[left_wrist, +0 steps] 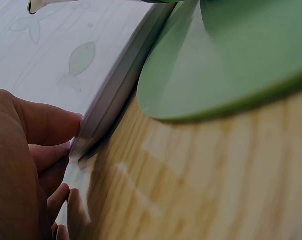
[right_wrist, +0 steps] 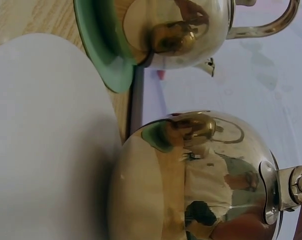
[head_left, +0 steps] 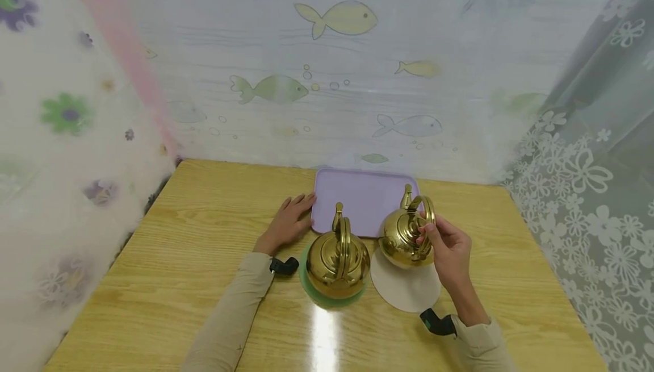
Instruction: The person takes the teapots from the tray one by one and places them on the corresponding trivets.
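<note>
My right hand (head_left: pixel 451 247) grips the arched handle of a shiny gold kettle (head_left: pixel 401 241). That kettle hangs over the back part of a round white mat (head_left: pixel 409 292), and its spout overlaps the tray in the head view. A second gold kettle (head_left: pixel 327 258) stands on a round green mat (head_left: pixel 310 292) between my hands. At the left edge of a lilac tray (head_left: pixel 352 196), my left hand (head_left: pixel 291 218) has its fingers extended. Close up in the left wrist view, thumb and fingertips touch the rim of the tray (left_wrist: pixel 103 105) at its corner.
The wooden table (head_left: pixel 204 270) runs back to a fish-print curtain (head_left: pixel 332 54). Flowered curtains hang along the left and right sides. Behind the two kettles, the tray lies near the table's back edge.
</note>
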A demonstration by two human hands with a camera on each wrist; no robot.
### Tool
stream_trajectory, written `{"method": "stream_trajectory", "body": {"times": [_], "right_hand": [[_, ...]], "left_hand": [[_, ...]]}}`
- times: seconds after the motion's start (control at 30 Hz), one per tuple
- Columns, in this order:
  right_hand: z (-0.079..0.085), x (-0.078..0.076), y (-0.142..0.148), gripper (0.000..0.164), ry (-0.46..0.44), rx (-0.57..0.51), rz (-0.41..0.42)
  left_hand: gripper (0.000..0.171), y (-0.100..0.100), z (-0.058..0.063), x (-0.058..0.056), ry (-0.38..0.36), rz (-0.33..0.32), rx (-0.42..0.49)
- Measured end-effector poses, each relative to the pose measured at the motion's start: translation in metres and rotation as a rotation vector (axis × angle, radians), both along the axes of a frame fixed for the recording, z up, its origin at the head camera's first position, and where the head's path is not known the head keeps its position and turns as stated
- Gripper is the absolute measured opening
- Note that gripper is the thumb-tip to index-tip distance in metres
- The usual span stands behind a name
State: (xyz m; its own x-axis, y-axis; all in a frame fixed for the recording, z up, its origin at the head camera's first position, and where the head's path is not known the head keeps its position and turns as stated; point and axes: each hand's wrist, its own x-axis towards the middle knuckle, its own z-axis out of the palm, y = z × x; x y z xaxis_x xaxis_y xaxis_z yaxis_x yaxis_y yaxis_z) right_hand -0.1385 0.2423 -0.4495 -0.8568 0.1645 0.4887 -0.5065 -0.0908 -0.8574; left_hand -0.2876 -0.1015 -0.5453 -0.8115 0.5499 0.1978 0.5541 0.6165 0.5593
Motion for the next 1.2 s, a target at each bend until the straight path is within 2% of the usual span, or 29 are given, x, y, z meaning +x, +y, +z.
{"method": "stream_trajectory", "body": {"times": [1.2], "right_hand": [[-0.002,0.026,-0.002,0.025,0.051,0.012,0.027]], "left_hand": [[0.064,0.000,0.004,0.002,0.005,-0.007,0.022]]}}
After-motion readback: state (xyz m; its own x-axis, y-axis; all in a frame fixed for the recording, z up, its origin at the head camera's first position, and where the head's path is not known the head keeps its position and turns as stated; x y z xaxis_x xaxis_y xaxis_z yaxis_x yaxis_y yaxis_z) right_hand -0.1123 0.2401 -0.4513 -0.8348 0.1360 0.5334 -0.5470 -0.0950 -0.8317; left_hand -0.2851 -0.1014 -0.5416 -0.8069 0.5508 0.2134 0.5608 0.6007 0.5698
